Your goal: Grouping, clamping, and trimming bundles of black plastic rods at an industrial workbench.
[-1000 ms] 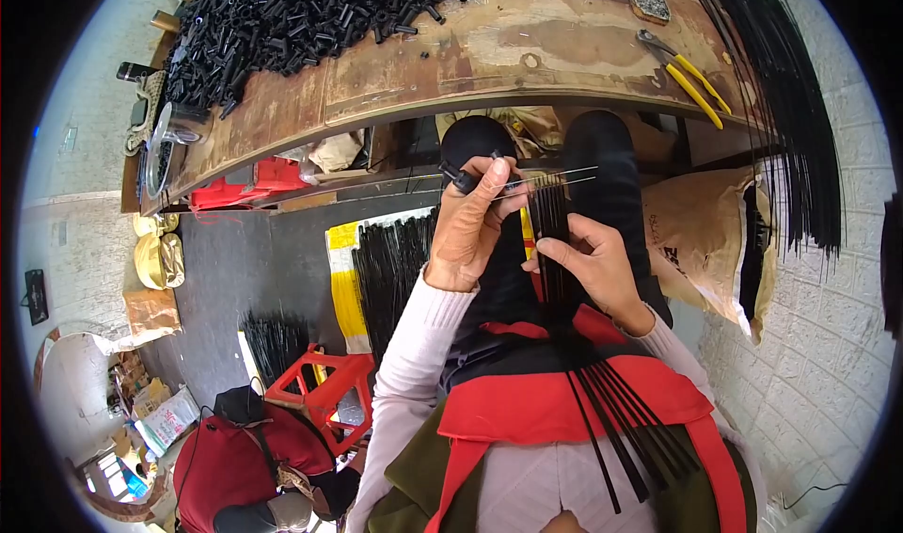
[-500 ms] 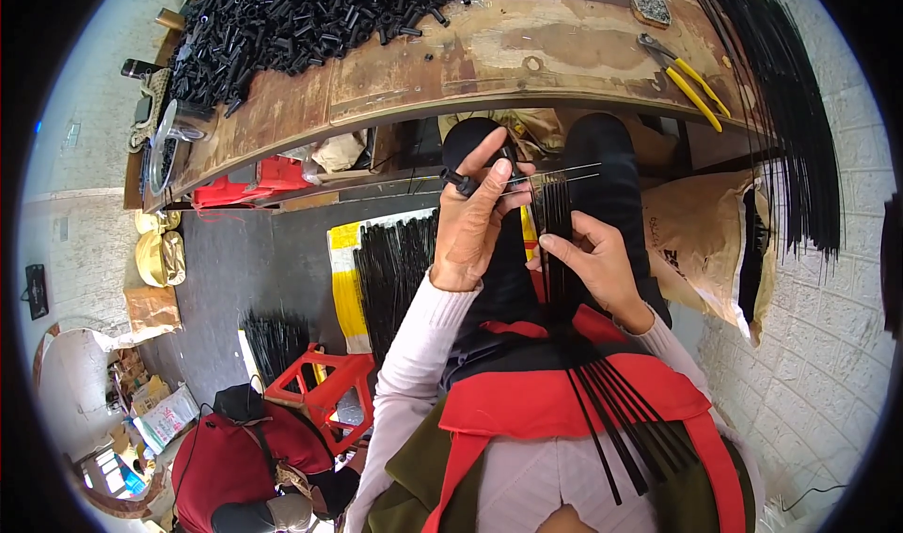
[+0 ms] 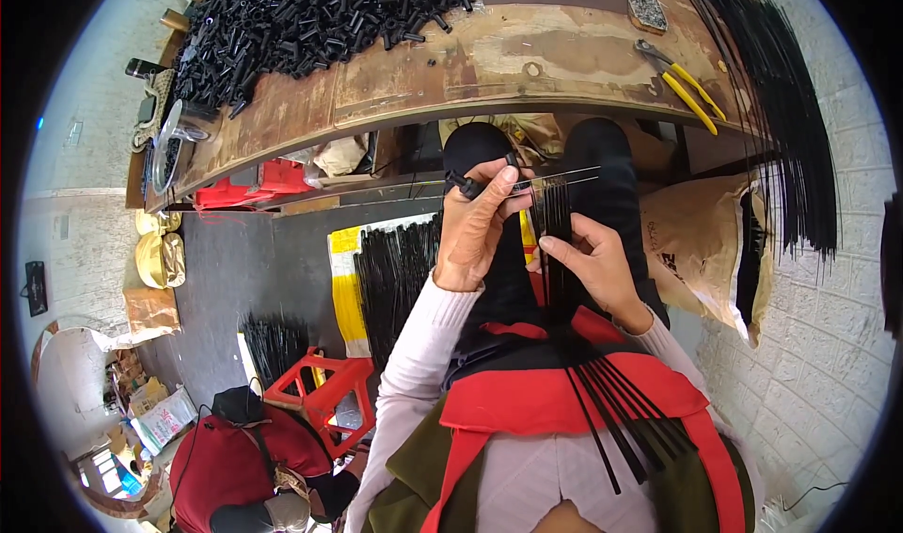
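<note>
My left hand (image 3: 467, 227) is closed, thumb and fingers pinched on a small black tubular piece (image 3: 512, 162). Another black piece, with a flared end (image 3: 461, 185), sits at the finger side of that hand. Two thin metal wires (image 3: 576, 175) run out from my left fingers to the right, passing by the tips of a bundle of thin black rods (image 3: 557, 215). My right hand (image 3: 594, 265) grips this bundle, its thumb laid across the front. The rods' lower ends (image 3: 625, 411) fan out over my red apron (image 3: 508, 401). Whether the wires touch the rod tips I cannot tell.
Beyond my knees stands a wooden bench (image 3: 564, 48) bearing a heap of black tubular pieces (image 3: 320, 20), yellow-handled pliers (image 3: 685, 86) and hanging black rods (image 3: 795, 110). More rods (image 3: 400, 270) stand at left, near a red stool (image 3: 329, 392). A sack (image 3: 701, 232) is at right.
My left index finger, raised before, has curled down toward the thumb around the black piece. My right hand and the rod bundle stay nearly in place.
</note>
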The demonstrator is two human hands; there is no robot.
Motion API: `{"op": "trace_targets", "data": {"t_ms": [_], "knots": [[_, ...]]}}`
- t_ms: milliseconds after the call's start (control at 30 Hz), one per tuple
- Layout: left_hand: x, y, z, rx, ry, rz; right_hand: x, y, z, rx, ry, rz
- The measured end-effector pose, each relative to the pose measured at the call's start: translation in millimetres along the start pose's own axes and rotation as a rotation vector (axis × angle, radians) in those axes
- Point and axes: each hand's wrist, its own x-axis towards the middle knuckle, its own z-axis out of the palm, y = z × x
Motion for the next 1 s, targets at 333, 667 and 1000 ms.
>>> {"op": "trace_targets", "data": {"t_ms": [333,667,1000], "knots": [[-3,-2,-1,0.012,0.002,-0.039,-1,-3,4,0.0,0.014,0.016],[-19,8,6,-0.04,-0.037,-0.084,-4,-1,9,-0.065,0.097,-0.032],[-26,7,6,0.152,0.045,0.03,2,-1,11,-0.033,0.057,-0.119]]}}
